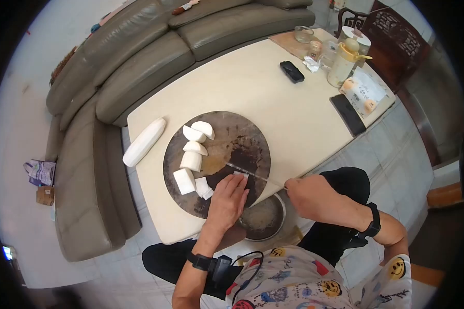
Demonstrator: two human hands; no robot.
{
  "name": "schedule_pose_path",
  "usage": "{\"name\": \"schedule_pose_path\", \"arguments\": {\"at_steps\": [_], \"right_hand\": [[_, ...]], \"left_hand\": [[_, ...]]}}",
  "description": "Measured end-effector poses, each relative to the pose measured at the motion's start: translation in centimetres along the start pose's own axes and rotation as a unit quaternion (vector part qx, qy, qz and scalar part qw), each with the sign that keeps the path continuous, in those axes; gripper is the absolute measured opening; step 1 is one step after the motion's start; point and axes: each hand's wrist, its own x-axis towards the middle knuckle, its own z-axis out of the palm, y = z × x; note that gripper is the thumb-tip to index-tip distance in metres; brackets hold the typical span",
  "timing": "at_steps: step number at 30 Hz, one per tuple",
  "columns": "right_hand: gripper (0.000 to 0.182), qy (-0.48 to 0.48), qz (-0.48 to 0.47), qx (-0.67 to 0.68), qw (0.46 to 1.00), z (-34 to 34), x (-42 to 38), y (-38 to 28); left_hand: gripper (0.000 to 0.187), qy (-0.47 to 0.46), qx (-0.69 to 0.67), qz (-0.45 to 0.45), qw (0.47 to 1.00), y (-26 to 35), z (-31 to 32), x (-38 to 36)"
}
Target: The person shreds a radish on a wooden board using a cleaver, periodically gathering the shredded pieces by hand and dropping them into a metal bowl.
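My right hand (310,196) is closed round the handle of a knife (253,175), whose thin blade reaches left over the round dark cutting board (250,135). The fingers of my left hand (228,201) press on a small white radish piece (241,175), mostly covered by them, right beside the blade. Along the board's left half lie several cut chunks of peeled white radish, among them a large block (184,181) and a half-round slice (203,130). A whole peeled white radish (145,142) rests on the table left of the board.
A metal basin (265,219) stands below the table's near edge, under my hands. On the cream table (288,118) are a phone (348,114), a black case (292,71), a yellow-lidded jug (341,69) and a printed packet (363,92). A grey sofa (144,64) curves behind it.
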Motion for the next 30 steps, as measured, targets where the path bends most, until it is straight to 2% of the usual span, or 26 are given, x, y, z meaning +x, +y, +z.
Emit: {"name": "schedule_pose_path", "arguments": {"at_steps": [2, 3, 5, 18, 21, 23, 26, 30], "right_hand": [[0.016, -0.028, -0.021, -0.039, 0.999, 0.0, -0.3, 0.2], [0.016, -0.033, -0.022, 0.0, 0.999, 1.3, 0.5, -1.2], [0.015, -0.014, -0.052, -0.021, 0.998, 1.5, 0.9, -0.5], [0.017, -0.051, -0.059, -0.049, 0.996, 1.3, 0.8, -1.1], [0.023, -0.049, -0.1, -0.044, 0.993, 2.0, 1.5, -0.7], [0.021, 0.019, -0.14, -0.019, 0.99, 3.3, 2.8, -1.0], [0.019, 0.058, -0.138, -0.017, 0.989, 3.4, 3.9, -2.0], [0.017, 0.041, -0.086, -0.009, 0.995, 3.2, 3.3, -1.5]], "left_hand": [[0.029, 0.024, -0.002, -0.01, 1.0, 0.4, 0.8, 0.1], [0.029, -0.013, 0.007, -0.019, 1.0, -0.3, -1.4, -1.1], [0.025, -0.009, 0.0, -0.032, 0.999, -0.4, -0.6, -0.6], [0.017, -0.008, -0.015, -0.043, 0.999, -0.4, 0.0, -0.4], [0.017, -0.016, -0.009, -0.046, 0.999, -0.3, -0.2, -0.6], [0.018, -0.01, -0.005, -0.046, 0.999, -0.4, 0.0, -0.6], [0.018, -0.008, 0.0, -0.039, 0.999, -0.4, 0.0, -0.7], [0.017, 0.02, 0.009, -0.016, 1.0, -0.3, 0.2, -0.4]]}}
